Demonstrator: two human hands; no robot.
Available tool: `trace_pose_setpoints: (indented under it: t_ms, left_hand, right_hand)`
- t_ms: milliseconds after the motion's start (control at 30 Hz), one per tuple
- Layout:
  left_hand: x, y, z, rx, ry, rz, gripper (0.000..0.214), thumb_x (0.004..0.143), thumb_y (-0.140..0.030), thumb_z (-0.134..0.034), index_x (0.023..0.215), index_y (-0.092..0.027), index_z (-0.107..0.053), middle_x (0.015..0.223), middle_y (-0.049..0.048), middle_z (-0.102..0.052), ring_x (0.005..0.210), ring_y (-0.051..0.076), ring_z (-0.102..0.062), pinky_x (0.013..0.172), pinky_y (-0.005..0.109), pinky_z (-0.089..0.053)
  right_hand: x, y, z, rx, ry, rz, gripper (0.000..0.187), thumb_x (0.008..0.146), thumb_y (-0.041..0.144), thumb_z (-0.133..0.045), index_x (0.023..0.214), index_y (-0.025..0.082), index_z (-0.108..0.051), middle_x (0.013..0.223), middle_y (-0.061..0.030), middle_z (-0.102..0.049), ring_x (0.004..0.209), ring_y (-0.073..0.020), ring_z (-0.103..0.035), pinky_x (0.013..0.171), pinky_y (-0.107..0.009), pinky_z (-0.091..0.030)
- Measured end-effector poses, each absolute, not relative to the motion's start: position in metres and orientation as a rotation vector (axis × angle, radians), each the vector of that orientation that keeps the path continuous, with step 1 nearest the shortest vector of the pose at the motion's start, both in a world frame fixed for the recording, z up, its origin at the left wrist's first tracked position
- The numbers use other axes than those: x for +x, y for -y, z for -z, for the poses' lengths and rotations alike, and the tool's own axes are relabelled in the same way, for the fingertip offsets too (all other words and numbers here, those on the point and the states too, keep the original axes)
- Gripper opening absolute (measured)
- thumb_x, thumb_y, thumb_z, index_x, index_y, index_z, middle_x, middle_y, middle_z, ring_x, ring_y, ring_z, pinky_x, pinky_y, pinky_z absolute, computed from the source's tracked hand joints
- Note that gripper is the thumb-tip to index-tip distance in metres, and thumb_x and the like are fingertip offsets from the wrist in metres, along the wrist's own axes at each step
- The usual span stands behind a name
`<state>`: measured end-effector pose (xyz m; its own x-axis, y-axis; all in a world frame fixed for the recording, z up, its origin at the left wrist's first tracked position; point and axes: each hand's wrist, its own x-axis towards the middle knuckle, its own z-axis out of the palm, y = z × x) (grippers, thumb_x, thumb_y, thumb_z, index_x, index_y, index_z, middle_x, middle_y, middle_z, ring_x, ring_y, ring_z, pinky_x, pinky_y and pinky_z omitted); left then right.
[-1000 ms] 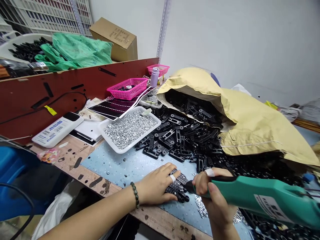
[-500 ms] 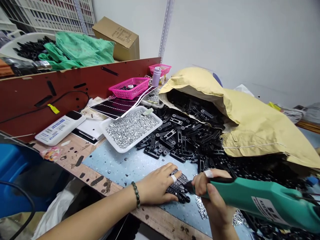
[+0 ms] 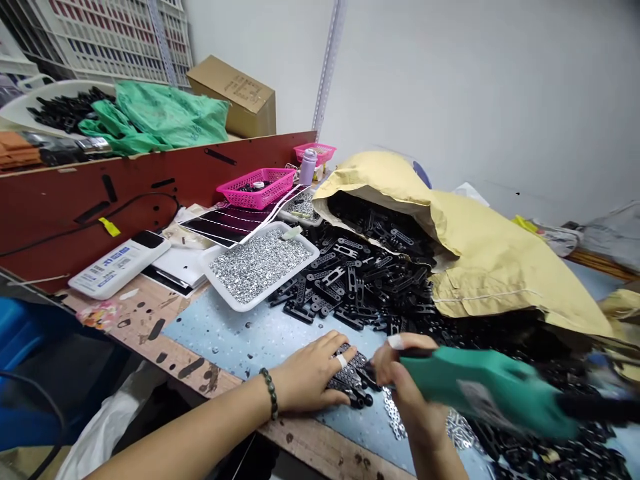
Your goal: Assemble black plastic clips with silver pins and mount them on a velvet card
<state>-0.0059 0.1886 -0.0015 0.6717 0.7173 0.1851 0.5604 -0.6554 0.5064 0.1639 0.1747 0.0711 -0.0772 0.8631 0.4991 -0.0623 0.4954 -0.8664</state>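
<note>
This is a long work bench with a blue speckled mat (image 3: 225, 327) on top and a bare wood edge (image 3: 150, 347) along the near side. A red-brown board (image 3: 100, 213) stands along the far side. Past it are a cardboard box (image 3: 233, 97), a green plastic bag (image 3: 160, 117), and a white tub of black parts (image 3: 65, 110). White plastic crates (image 3: 105, 40) are stacked in the far left corner, by a white wall (image 3: 475, 87) with a metal shelf post (image 3: 327, 67).

On the mat sits a white tray (image 3: 260, 267) full of tiny silver nuts. Just right of it is a big heap of black plastic parts (image 3: 360, 280), spilling out of a torn yellow paper bag (image 3: 500, 260). Two pink baskets (image 3: 255, 187) stand near the far edge, and a purple bottle (image 3: 307, 167) stands by the farther one. A white box with blue print (image 3: 117, 265) lies near the left edge.

The small stack of black plastic parts (image 3: 350, 377) sits on the mat near the front edge, in front of the big heap. The parts are long and flat, with holes in them. The left hand (image 3: 310, 373) lies over the stack with its fingers spread and curved, pressing down. A beaded bracelet (image 3: 270, 393) is on that wrist. The right hand (image 3: 405, 387) is closed around a green electric screwdriver (image 3: 480, 393), which looks blurry. Its tip is just beside the stack, but I cannot tell if they touch. Loose silver nuts (image 3: 394, 413) lie on the mat under the right hand.
</note>
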Motion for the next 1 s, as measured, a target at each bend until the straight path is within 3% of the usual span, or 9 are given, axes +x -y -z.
trace_pose_setpoints:
  t_ms: [200,533,1000]
  left_hand:
    - [-0.006,-0.189,0.008,2.493,-1.010,-0.482,0.081,0.079,-0.051,-0.066,0.144,-0.019,-0.029,0.146,0.0173,-0.033,0.137,0.034,-0.025,0.110,0.047,-0.031]
    - [-0.006,-0.189,0.005,2.479,-0.997,-0.518,0.082,0.076,-0.049,-0.069,0.142,-0.020,-0.031,0.144,0.0170,-0.035,0.136,0.035,-0.027,0.108,0.049,-0.033]
    - [-0.006,-0.189,0.001,2.495,-0.998,-0.498,0.081,0.078,-0.049,-0.068,0.142,-0.015,-0.032,0.142,0.0185,-0.036,0.135,0.034,-0.028,0.110,0.046,-0.031]
  right_hand:
    - [0.173,-0.161,-0.093,-0.642,1.325,-0.862,0.009,0.088,0.023,-0.054,0.096,0.022,-0.051,0.052,0.0090,-0.048,0.044,-0.0096,-0.045,0.054,-0.028,-0.043]
    - [0.172,-0.162,-0.069,-0.700,1.335,-0.934,0.009,0.090,0.028,-0.055,0.096,0.023,-0.051,0.051,0.0094,-0.046,0.044,-0.0100,-0.044,0.056,-0.029,-0.043]
    - [0.175,-0.158,-0.075,-0.656,1.359,-0.935,0.008,0.090,0.024,-0.052,0.098,0.022,-0.052,0.054,0.0075,-0.050,0.046,-0.0106,-0.047,0.057,-0.030,-0.044]
